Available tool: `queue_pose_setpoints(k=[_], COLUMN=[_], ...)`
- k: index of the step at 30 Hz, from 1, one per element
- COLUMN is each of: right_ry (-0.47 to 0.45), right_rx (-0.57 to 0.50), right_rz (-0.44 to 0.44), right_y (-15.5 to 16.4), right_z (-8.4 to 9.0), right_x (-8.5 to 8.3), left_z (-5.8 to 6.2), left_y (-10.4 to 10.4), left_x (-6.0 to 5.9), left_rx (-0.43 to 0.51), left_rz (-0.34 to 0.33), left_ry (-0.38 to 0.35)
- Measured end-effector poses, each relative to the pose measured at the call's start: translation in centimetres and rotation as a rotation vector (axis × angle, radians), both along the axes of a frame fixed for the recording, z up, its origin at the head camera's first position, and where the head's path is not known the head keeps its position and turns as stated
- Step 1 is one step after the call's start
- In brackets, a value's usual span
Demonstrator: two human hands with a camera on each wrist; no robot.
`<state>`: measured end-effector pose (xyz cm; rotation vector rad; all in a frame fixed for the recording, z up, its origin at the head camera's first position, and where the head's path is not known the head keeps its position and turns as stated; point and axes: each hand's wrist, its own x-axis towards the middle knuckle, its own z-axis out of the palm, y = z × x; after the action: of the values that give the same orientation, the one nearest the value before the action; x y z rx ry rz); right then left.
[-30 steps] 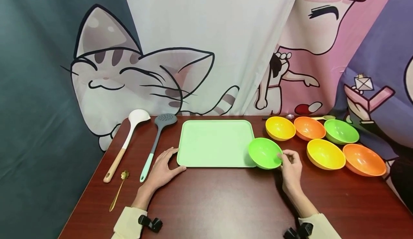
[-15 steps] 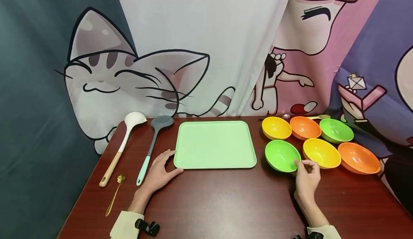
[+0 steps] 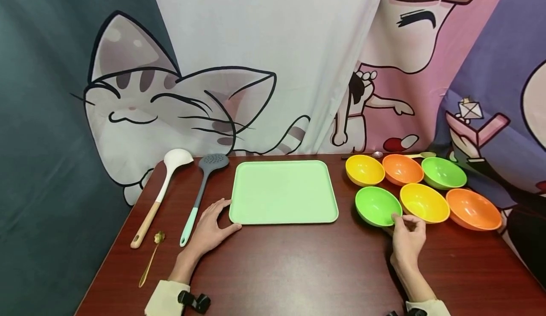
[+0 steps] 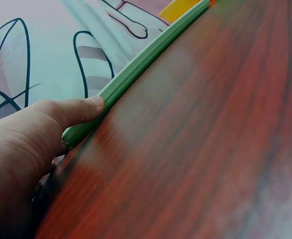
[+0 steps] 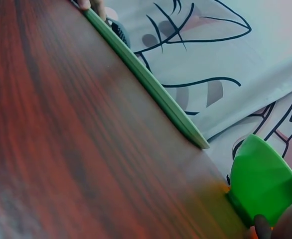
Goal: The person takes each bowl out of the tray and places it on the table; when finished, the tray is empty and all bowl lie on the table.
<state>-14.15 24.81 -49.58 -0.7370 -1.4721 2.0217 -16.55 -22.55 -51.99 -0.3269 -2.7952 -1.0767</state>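
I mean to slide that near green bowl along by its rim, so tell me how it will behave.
The green bowl looks like thin, stiff plastic, so probably light and not fragile. Its rounded underside suggests it may rock or tip if the right hand presses its rim. On the glossy table it should slide easily.

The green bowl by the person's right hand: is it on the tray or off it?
Off it. The green bowl sits on the table, apart from the tray.

Right wrist cam cuts off most of the right hand (image 5: 285, 226), and the spoons (image 3: 420, 155) behind the bowls (image 3: 403, 169) are mostly hidden.
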Motion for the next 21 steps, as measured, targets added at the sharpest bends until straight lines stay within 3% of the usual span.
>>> queue_pose_setpoints(k=[11,17,21], right_ry=[-0.001,0.000,0.017], right_rx=[-0.089,-0.013,0.076], right_rz=[0.032,0.010,-0.056], right_y=[0.1,0.5,0.8], right_z=[-0.2,0.5,1.2], right_x=[0.6,0.2,0.6], left_z=[-0.2,0.1,0.4], left_y=[-0.1,-0.1,0.0], left_x=[0.4,-0.2,-0.4], left_rx=[-0.017,-0.034,-0.039], left_rz=[0.006,0.016,0.018], left_ry=[-0.004,-0.001,-0.009])
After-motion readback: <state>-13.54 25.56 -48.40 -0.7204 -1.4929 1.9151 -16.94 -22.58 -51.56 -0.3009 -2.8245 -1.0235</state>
